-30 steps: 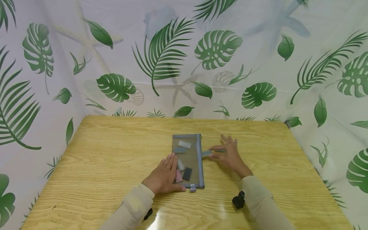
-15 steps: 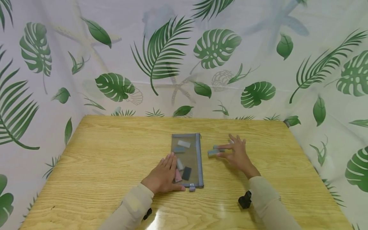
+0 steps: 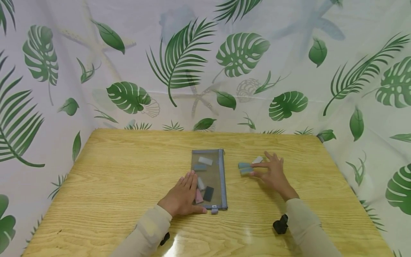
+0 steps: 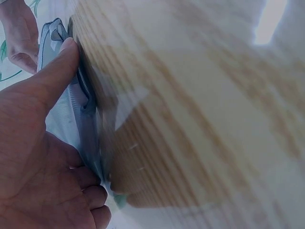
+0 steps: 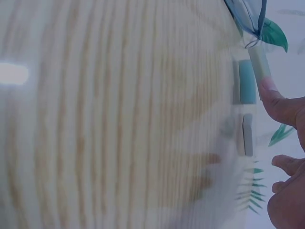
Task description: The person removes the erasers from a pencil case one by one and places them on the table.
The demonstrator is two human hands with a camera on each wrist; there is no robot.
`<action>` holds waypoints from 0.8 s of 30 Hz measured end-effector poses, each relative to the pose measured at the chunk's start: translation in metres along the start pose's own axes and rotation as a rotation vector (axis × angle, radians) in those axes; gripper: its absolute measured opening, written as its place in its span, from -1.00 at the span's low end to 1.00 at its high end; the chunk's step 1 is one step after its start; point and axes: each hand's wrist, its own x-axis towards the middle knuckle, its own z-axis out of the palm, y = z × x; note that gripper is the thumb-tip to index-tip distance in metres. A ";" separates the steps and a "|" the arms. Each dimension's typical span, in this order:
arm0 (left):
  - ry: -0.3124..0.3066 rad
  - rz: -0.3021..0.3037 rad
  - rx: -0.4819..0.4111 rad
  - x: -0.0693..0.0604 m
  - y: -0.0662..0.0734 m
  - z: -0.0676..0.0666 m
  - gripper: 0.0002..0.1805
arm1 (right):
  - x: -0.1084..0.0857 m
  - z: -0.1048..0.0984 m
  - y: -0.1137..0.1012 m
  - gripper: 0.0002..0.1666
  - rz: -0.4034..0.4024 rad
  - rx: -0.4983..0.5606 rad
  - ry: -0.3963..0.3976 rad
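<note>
A grey mesh zip pouch (image 3: 214, 175) lies on the wooden table. My left hand (image 3: 180, 196) rests on its lower left side, thumb along the bottom edge. Through the mesh show small eraser-like blocks: a white eraser (image 3: 205, 161), a blue eraser (image 3: 200, 167), a pink eraser (image 3: 199, 196) and a black eraser (image 3: 208, 193), plus a pale one. Right of the pouch, my right hand (image 3: 273, 175) pinches a pale blue-green eraser (image 5: 258, 62) between thumb and finger. Close beside that lie a teal eraser (image 5: 247, 81) and a white eraser (image 5: 248, 135).
The wooden table (image 3: 135, 160) stretches out on both sides of the pouch. Behind it hangs a leaf-printed cloth (image 3: 199, 71). A small black device (image 3: 280, 225) is at the right wrist. A small fabric tab (image 3: 214, 211) sticks out at the pouch's bottom edge.
My right hand has moved right, away from the pouch's zip edge, carrying the pale blue-green eraser next to the teal one. The white eraser has come into view. My left hand stays put.
</note>
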 end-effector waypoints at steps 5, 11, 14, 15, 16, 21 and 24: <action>0.001 -0.003 -0.002 0.000 0.000 0.000 0.24 | -0.003 -0.004 0.008 -0.66 0.016 -0.004 0.002; -0.003 -0.005 -0.003 0.000 0.000 0.000 0.24 | -0.006 -0.008 0.014 -0.66 0.037 -0.016 0.004; -0.003 -0.006 0.000 0.000 0.000 0.000 0.24 | -0.008 -0.009 0.017 -0.65 0.040 -0.027 0.006; -0.003 -0.006 0.001 0.000 0.000 0.000 0.24 | -0.008 -0.009 0.018 -0.65 0.041 -0.031 0.008; -0.002 -0.006 0.003 0.000 0.000 0.000 0.24 | -0.009 -0.010 0.018 -0.66 0.045 -0.032 0.009; -0.001 -0.002 0.006 0.000 -0.001 0.000 0.24 | -0.012 -0.011 0.021 -0.67 0.059 -0.023 0.007; -0.001 0.002 0.006 0.000 -0.001 0.000 0.24 | -0.012 -0.012 0.022 -0.65 0.072 -0.013 -0.007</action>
